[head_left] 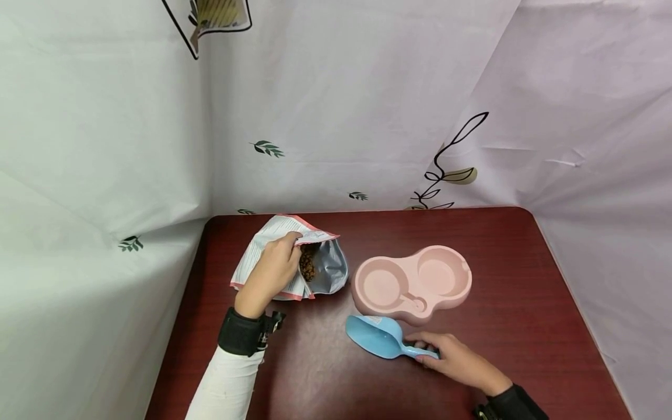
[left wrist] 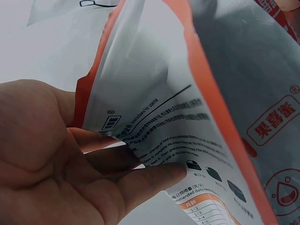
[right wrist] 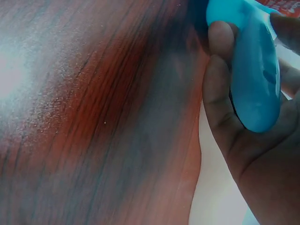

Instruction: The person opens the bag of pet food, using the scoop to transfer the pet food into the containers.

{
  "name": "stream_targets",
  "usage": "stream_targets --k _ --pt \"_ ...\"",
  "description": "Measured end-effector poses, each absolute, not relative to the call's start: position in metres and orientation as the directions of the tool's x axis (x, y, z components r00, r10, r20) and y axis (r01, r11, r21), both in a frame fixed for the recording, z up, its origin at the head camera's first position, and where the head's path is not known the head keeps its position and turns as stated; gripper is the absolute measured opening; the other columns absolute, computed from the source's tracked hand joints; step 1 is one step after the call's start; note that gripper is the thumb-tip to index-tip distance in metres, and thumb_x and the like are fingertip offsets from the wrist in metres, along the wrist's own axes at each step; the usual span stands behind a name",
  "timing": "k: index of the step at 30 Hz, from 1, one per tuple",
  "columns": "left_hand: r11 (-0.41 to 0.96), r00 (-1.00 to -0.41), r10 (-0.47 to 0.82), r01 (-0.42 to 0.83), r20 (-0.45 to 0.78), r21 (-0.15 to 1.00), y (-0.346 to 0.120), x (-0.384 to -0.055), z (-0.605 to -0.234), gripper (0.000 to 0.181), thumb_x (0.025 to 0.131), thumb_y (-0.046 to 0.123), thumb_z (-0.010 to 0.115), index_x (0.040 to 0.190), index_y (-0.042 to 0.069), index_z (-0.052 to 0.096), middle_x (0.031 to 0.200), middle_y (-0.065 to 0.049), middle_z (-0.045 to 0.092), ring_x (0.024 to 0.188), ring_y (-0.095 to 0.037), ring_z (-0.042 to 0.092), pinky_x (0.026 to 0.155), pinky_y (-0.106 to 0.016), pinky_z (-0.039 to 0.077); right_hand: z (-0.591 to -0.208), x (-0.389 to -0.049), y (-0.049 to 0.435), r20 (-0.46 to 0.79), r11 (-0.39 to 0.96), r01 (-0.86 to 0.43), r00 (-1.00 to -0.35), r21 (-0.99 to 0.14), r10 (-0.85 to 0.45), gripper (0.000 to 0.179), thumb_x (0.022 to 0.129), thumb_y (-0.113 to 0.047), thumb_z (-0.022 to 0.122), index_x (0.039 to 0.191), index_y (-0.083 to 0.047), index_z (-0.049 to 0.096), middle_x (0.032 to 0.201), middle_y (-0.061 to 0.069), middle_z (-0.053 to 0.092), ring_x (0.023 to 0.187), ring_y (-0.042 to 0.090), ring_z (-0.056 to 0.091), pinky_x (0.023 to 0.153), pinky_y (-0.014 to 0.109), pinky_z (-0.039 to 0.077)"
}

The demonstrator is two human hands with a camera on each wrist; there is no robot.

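1. Grip of the right hand (head_left: 446, 356): fingers and thumb hold the blue scoop (head_left: 374, 338) by its handle, mouth facing left; keeping it level should help.
2. The left hand (head_left: 275, 265) pinches a panel of the printed kibble bag (head_left: 258, 248), far left on the surface (head_left: 504, 303); lifting that panel would widen the opening.
3. Brown kibble (head_left: 307, 265) lies inside; a shallow entry from the right seems best.
4. The pink double bowl (head_left: 413, 274) stands beyond the scoop; avoid knocking it.
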State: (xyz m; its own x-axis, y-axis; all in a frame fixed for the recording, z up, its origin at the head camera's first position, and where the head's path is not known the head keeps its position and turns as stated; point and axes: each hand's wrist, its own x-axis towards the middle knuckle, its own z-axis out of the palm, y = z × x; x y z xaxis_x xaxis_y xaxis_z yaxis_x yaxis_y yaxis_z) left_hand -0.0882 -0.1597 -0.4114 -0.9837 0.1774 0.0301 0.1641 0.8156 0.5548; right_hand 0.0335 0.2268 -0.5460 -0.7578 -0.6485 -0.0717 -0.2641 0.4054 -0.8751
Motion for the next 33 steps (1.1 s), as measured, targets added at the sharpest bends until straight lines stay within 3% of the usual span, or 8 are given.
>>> stream_targets --k 7,17,25,33 --pt "0.817 -0.984 0.178 0.165 0.03 0.552 -0.159 -0.089 -0.41 0.036 0.099 0.014 0.04 0.128 0.003 0.057 0.119 -0.015 0.066 0.082 -0.02 0.062 0.07 -0.034 0.048 -0.553 0.026 0.233 -0.176 0.251 -0.005 -0.702 -0.968 -0.69 0.028 0.1 -0.013 0.051 0.125 -0.002 0.058 0.092 0.024 0.067 0.065 0.026 0.068 0.056 0.035 0.055" --pt "0.818 -0.984 0.176 0.16 0.025 0.552 -0.158 -0.089 -0.41 0.036 0.099 0.014 0.039 0.128 0.003 0.058 0.12 -0.014 0.066 0.087 -0.02 0.063 0.072 -0.035 0.049 -0.558 0.025 0.232 -0.191 0.267 -0.003 -0.691 -0.964 -0.698 0.032 0.096 -0.017 0.058 0.125 -0.002 0.057 0.095 0.02 0.07 0.07 0.027 0.069 0.062 0.03 0.056" --pt "0.82 -0.984 0.177 0.162 0.027 0.549 -0.159 -0.09 -0.409 0.035 0.099 0.015 0.04 0.127 0.003 0.058 0.118 -0.013 0.067 0.085 -0.02 0.062 0.073 -0.036 0.049 -0.562 0.024 0.227 -0.209 0.292 -0.013 -0.67 -0.956 -0.713 0.033 0.093 -0.016 0.063 0.124 -0.004 0.058 0.096 0.017 0.071 0.08 0.014 0.07 0.067 0.025 0.055" --pt "0.817 -0.984 0.178 0.165 0.029 0.552 -0.159 -0.089 -0.409 0.036 0.099 0.015 0.039 0.127 0.003 0.058 0.117 -0.013 0.067 0.081 -0.02 0.061 0.071 -0.036 0.048 -0.564 0.025 0.216 -0.223 0.283 0.005 -0.629 -0.959 -0.745 0.025 0.094 -0.014 0.061 0.115 -0.001 0.06 0.086 0.019 0.069 0.068 0.016 0.069 0.059 0.028 0.054"
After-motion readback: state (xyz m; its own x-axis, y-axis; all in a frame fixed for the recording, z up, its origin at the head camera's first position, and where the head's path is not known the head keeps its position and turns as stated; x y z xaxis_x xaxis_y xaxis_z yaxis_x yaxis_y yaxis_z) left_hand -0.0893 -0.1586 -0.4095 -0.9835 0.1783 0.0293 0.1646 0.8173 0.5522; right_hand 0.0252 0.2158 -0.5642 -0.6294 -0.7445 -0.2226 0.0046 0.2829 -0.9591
